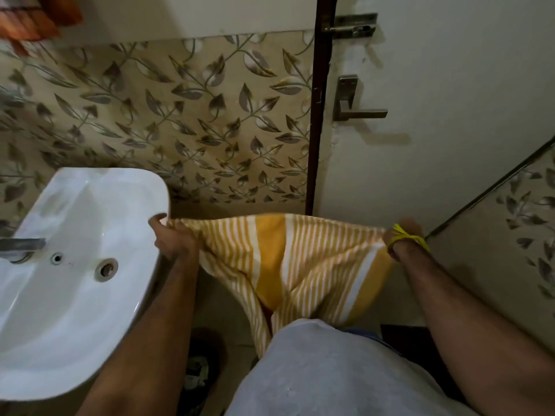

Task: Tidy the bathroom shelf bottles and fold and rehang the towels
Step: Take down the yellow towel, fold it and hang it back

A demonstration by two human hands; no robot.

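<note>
Head view. Striped yellow towel [288, 259]: stretched just right of the sink [75, 265], sagging at centre. Left hand [171, 238] and right hand [402, 235]: each clenched on a top corner. Step: folding, apparently. Next move likely calls for bringing corners together evenly.

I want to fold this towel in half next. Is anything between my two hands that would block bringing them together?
Nothing visible does. The yellow-and-white striped cloth towel hangs freely between the left hand and right hand. The white ceramic sink sits outside, left of the left hand.
</note>
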